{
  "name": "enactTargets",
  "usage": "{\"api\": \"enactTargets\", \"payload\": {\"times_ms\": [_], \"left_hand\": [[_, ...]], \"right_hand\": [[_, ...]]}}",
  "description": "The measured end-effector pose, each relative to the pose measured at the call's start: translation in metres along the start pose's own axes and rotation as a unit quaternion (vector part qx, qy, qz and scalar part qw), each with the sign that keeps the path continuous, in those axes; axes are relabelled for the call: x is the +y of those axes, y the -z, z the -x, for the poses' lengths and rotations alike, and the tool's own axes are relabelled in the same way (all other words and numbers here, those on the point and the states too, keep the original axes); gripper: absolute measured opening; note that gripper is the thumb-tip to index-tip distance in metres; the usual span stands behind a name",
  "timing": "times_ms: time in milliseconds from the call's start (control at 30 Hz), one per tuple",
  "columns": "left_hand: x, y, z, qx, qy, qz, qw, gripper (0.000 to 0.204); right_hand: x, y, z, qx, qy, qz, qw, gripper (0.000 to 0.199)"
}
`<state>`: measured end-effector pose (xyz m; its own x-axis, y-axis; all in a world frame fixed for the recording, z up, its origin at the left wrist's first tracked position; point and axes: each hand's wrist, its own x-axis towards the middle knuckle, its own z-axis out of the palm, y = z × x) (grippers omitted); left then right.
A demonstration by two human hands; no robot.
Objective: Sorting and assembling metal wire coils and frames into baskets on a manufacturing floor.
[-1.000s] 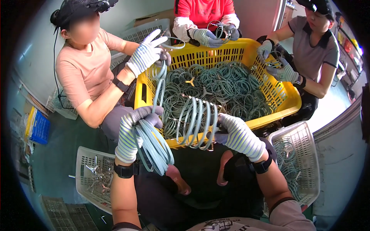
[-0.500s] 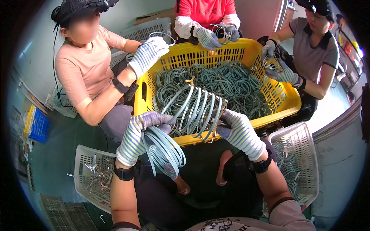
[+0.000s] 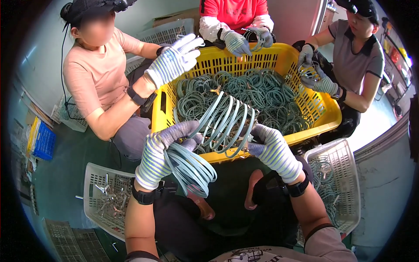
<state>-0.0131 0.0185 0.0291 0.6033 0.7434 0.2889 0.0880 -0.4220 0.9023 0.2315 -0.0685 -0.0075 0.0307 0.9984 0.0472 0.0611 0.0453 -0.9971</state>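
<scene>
Head view, left fingers (image 3: pixel 184 127) closed round coil (image 3: pixel 192 169), right fingers (image 3: pixel 261 131) pinching spiral (image 3: pixel 228 123).

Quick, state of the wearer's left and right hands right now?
Left hand: closed, holding a looped bundle of pale blue-green strands.
Right hand: closed, gripping the end of an open pale blue-green coil with metal fittings.

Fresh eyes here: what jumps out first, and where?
First comes the big yellow basket at upper centre, heaped with blue-green coils. In front, the wearer's gloved left hand and right hand have pale blue loops between them, a thick bundle hanging from the left. Behind the basket is a co-worker's red shirt.
</scene>
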Motion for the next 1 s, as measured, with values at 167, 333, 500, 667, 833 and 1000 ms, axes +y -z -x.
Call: {"api": "enactTargets", "payload": {"times_ms": [167, 333, 500, 667, 833, 1000], "left_hand": [[-0.024, 0.003, -0.002, 0.013, -0.058, -0.070, 0.996, 0.036], [-0.014, 0.004, -0.005, 0.029, -0.122, -0.215, 0.969, 0.033], [-0.004, 0.001, -0.004, 0.020, -0.130, -0.232, 0.964, 0.035], [-0.011, 0.008, -0.007, 0.046, -0.102, -0.184, 0.977, 0.035], [-0.019, 0.012, -0.013, 0.026, 0.024, -0.053, 0.998, 0.029], [-0.015, 0.013, -0.012, 0.032, -0.102, -0.135, 0.985, 0.030]], "right_hand": [[-0.005, 0.001, 0.000, -0.020, -0.016, -0.092, 0.995, 0.018], [0.006, 0.005, -0.003, -0.034, -0.026, -0.095, 0.995, 0.018], [0.000, 0.003, -0.002, -0.029, -0.018, -0.077, 0.996, 0.022], [-0.017, 0.002, 0.003, -0.042, -0.065, -0.152, 0.985, 0.026], [-0.015, 0.007, 0.001, -0.092, -0.107, -0.251, 0.958, 0.031], [-0.019, -0.001, 0.001, -0.056, -0.130, -0.252, 0.957, 0.024]]}}
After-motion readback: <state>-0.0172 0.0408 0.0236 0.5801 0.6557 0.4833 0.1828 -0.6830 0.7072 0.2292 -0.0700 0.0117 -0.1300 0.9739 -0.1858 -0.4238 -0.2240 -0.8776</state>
